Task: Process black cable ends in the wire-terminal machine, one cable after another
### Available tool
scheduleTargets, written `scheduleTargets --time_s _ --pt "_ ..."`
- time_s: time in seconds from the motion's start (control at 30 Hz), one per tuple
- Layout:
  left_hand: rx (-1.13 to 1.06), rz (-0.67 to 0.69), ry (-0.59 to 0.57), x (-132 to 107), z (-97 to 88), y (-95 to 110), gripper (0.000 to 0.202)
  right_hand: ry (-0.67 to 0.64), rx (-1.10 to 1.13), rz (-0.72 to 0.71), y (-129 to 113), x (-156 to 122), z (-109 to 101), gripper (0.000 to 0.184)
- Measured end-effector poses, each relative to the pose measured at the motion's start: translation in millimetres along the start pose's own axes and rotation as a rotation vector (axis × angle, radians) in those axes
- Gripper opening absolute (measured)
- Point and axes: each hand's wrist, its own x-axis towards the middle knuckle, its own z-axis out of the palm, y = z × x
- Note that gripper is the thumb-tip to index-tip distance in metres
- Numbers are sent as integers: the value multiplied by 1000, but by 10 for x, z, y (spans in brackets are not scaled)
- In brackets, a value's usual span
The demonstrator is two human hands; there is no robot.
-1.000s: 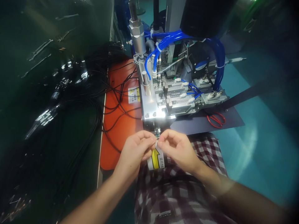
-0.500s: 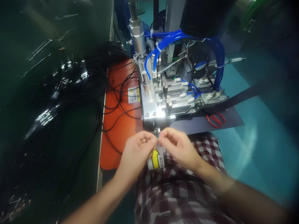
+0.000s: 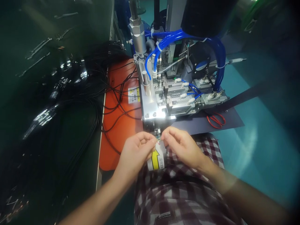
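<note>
Thin coloured wires (image 3: 158, 140) span the small gap between my two hands, just in front of the machine's near edge. My left hand (image 3: 137, 150) pinches them between thumb and forefinger, the other fingers curled in. From the other side my right hand (image 3: 181, 145) closes thumb and forefinger at the wires' far ends. The fingertips hide most of the wires. Just beyond sits a small metal fixture (image 3: 158, 132) on the front of the machine (image 3: 152, 106). A white label with a yellow arrow (image 3: 155, 160) shows below the hands.
Black cables (image 3: 119, 103) cross an orange board (image 3: 112, 153) at the left, running into a dark glossy heap (image 3: 70, 72). Blue air hoses (image 3: 173, 37) arch over the machine. Red-handled scissors (image 3: 216, 121) lie on the grey plate (image 3: 197, 125) at the right.
My right hand has shifted slightly right, away from the left fingertips, so more of the wires shows between them. My left hand holds nearly the same place.
</note>
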Motion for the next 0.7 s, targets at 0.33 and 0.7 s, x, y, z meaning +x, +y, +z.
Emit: scheduleTargets --time_s 0.33,0.7 --pt "51 -3 -98 19 4 97 21 -63 -62 -230 22 50 7 19" --pt "746 641 89 45 33 -49 11 62 173 -50 243 65 19 24"
